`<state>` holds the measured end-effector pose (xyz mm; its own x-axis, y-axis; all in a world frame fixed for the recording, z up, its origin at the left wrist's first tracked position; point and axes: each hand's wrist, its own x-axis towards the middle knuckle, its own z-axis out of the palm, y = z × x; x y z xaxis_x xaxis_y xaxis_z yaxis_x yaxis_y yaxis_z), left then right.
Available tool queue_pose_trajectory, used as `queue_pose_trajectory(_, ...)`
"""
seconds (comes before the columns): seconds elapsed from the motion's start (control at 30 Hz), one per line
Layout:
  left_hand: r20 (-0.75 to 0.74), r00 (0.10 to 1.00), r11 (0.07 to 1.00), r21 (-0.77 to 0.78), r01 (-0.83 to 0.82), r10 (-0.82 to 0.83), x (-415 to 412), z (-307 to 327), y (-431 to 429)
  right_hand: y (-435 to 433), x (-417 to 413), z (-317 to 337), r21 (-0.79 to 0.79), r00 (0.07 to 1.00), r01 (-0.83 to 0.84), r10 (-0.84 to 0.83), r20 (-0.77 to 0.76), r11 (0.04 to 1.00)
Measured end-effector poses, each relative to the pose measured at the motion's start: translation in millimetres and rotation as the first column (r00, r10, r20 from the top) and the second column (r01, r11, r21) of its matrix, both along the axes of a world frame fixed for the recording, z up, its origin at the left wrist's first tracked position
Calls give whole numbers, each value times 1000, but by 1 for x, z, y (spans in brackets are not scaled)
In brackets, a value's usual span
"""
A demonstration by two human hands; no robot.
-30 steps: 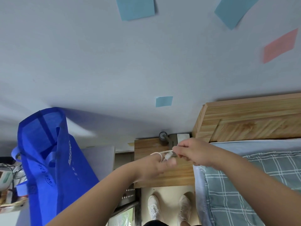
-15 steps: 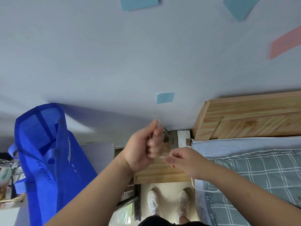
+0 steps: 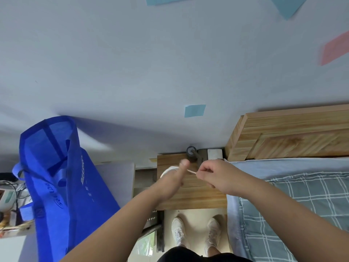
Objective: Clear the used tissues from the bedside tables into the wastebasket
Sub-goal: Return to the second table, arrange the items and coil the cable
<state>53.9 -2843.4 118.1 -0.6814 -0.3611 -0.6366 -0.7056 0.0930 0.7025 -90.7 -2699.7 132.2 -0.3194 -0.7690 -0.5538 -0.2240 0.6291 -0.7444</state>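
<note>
A: What had moved since the half-second before?

B: The left hand [image 3: 172,179] had dropped from its raised fist to just over the desk [image 3: 190,199], thumb sticking up. The two hands had also drawn apart.

A: What did it have hold of?

B: Its fingers were curled, with a loop of white cord [image 3: 169,169] round them. The cord's thin end ran across to the right hand [image 3: 213,174], which pinched it between thumb and forefinger, the other fingers bent.

A: And where was the desk?

B: It stood against the wall, between a blue bag [image 3: 56,176] on the left and the bed [image 3: 302,205] just beside it on the right. A dark round roll [image 3: 191,150] and a white box [image 3: 215,154] sat at its back edge, near the headboard [image 3: 292,137].
</note>
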Motion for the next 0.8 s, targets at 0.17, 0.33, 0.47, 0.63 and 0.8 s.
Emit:
queue_pose_trajectory(0.17, -217, 799, 792, 420, -443, 561, -14, 5, 4, 8, 39, -2, -26, 886, 68, -49, 461, 997)
queue_pose_trajectory(0.33, -161, 744, 349, 932, -102, 649, -20, 41, 8, 15, 44, -16, -100, 888, 42, 9, 460, 994)
queue_pose_trajectory(0.47, -334, 922, 590, 791, 162, 195, -4, 56, 12, 17, 17, -15, -30, 962, -160, 163, 220, 987)
queue_pose_trajectory(0.63, -260, 911, 722, 556, 412, -320, 5, 55, 20, 6, -13, 1, 147, 906, -389, 407, -120, 909)
queue_pose_trajectory(0.8, -66, 773, 720, 323, 614, -631, 6, 44, 38, -8, -13, 21, 204, 806, -376, 427, -410, 904)
